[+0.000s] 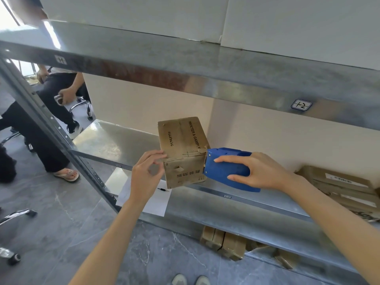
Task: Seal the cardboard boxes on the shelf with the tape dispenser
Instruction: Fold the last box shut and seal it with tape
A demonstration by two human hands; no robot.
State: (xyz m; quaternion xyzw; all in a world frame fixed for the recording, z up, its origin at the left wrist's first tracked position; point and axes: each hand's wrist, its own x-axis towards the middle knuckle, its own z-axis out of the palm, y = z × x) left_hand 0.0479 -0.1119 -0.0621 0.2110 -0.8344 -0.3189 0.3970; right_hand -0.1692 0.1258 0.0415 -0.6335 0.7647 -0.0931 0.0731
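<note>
Cardboard box (182, 140) corner pinched by left hand (144, 175); right hand (261, 171) grasps tape dispenser (224, 172) against its right edge.

shelf (115, 138): bare sheet metal, shiny, reflective
cardboard box (183, 138): brown card, matt, scuffed
tape dispenser (226, 169): blue plastic, smooth, faint sheen
floor (61, 233): grey veined tile, polished
paper sheet (156, 202): white, matt

Storeroom, labelled steel shelving (185, 79), stacked cardboard boxes (347, 192)
</note>
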